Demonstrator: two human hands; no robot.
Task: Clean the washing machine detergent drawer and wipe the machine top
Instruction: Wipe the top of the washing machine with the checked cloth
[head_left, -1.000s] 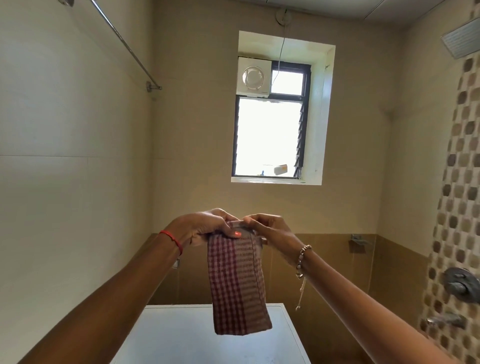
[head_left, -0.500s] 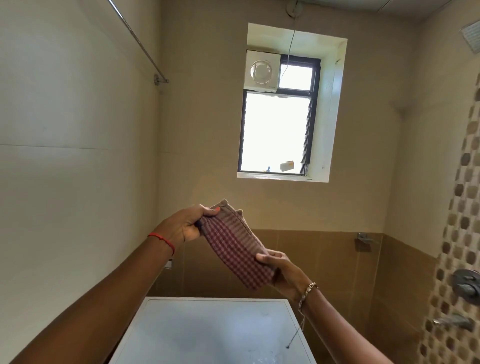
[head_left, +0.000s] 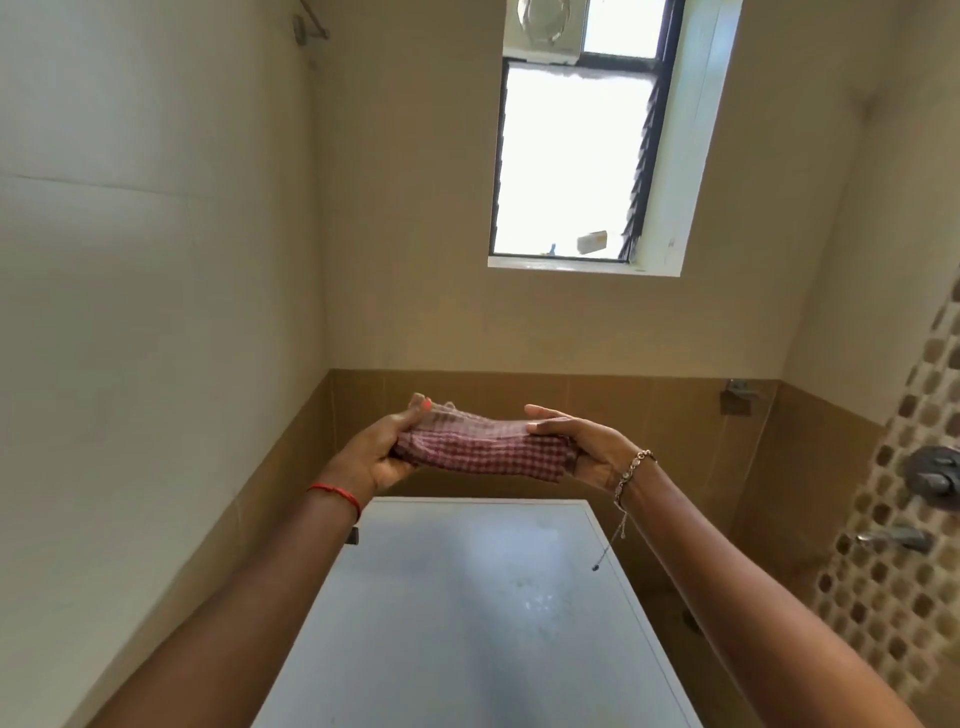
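A checked cloth (head_left: 483, 454) of woven fabric, soft and matt, is seen above the washing machine top (head_left: 467, 623), whose white surface is smooth and faintly glossy, marked with dull smears. Right of that top, polished metal taps (head_left: 932, 478) are set in glossy mosaic tiles (head_left: 883, 597).

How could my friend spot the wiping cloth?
Start at the white washing machine top under the bright window. Above its far edge, the left hand and right hand hold a folded cloth level between them. It is the only fabric here, checked in dark red and pale squares.
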